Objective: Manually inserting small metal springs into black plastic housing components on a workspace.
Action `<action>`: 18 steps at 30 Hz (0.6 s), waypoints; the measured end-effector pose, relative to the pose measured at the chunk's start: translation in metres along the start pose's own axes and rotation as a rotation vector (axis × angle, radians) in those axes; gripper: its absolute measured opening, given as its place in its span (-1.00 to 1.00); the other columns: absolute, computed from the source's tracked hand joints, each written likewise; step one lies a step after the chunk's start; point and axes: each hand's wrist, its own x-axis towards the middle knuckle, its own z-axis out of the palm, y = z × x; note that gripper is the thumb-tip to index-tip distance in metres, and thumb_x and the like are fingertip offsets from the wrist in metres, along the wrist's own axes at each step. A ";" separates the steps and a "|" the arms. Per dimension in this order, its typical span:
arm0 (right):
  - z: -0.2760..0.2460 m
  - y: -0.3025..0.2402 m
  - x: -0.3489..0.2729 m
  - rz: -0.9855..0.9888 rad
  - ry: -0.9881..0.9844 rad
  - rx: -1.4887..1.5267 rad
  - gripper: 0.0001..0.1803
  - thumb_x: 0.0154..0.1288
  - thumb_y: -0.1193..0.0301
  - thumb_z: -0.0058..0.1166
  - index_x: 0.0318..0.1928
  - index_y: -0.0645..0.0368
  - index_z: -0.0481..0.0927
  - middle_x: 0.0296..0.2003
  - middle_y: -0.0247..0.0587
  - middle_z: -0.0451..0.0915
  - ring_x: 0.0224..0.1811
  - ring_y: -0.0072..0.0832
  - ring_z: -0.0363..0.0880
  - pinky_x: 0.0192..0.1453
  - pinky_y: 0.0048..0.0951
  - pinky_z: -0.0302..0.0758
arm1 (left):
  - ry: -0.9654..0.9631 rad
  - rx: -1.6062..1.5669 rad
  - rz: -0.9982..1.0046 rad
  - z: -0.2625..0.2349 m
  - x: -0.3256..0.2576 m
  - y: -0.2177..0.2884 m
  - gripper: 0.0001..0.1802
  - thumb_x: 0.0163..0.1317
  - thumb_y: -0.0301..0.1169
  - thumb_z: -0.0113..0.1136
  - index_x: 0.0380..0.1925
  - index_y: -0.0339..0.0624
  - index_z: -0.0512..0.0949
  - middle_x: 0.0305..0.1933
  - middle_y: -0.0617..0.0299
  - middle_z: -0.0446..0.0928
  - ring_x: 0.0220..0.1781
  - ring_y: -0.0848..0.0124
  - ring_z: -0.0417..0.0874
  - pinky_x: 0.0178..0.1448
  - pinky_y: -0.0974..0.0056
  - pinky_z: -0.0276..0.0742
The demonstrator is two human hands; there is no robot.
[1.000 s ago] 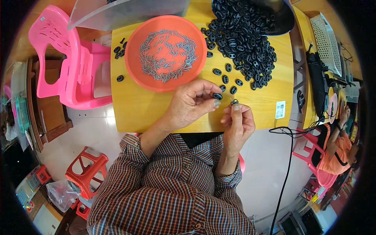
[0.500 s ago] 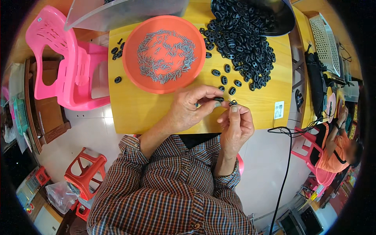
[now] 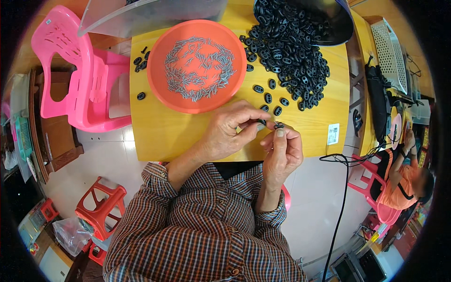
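Change: both hands have stayed at the near table edge since the earlier frames, the fingertips now drawn closer together over the small part.
Left hand (image 3: 229,131): fingers curled narrow, thumb and forefinger pinching a small grey pin (image 3: 260,126) aimed toward the other hand.
Right hand (image 3: 281,152): fingers closed, tips nipping a small black oval piece (image 3: 278,125) held just above the table edge.
Gap: the 2 pinched parts sit just beside each other; touching or not, cannot tell.
Orange tray (image 3: 159,89): round, on the yellow table (image 3: 155,131), holding a scatter of grey pins (image 3: 199,68), beyond the left hand.
Black pieces (image 3: 289,51): a big heap spilling from a dark bowl (image 3: 336,26), with strays near the hands.
Pink chair (image 3: 70,75): beside the table, on the left.
Red stool (image 3: 98,207): on the floor, lower left.
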 end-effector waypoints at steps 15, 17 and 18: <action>0.004 0.001 -0.002 0.062 0.001 -0.033 -0.89 0.35 0.48 0.01 -0.27 0.31 0.50 -0.34 -0.16 0.62 -0.56 -0.70 0.45 -0.46 -0.70 0.39 | 0.021 -0.275 -0.115 0.006 -0.006 -0.010 -0.74 0.20 -0.66 0.10 -0.08 -0.35 0.52 -0.22 0.21 0.56 -0.21 0.55 0.63 -0.18 0.47 0.59; 0.005 0.000 -0.002 0.066 0.007 -0.038 -0.88 0.35 0.48 0.02 -0.27 0.30 0.50 -0.35 -0.18 0.62 -0.56 -0.70 0.44 -0.46 -0.70 0.39 | 0.005 -0.211 -0.070 0.006 -0.005 -0.010 -0.74 0.20 -0.66 0.10 -0.08 -0.35 0.53 -0.22 0.20 0.56 -0.22 0.55 0.64 -0.18 0.47 0.59; 0.006 -0.001 -0.002 0.057 0.020 -0.021 -0.89 0.34 0.48 0.02 -0.27 0.30 0.50 -0.34 -0.17 0.62 -0.55 -0.71 0.44 -0.45 -0.70 0.39 | 0.023 -0.299 -0.117 0.007 -0.005 -0.007 -0.73 0.21 -0.65 0.11 -0.06 -0.36 0.52 -0.22 0.20 0.58 -0.23 0.55 0.64 -0.19 0.47 0.59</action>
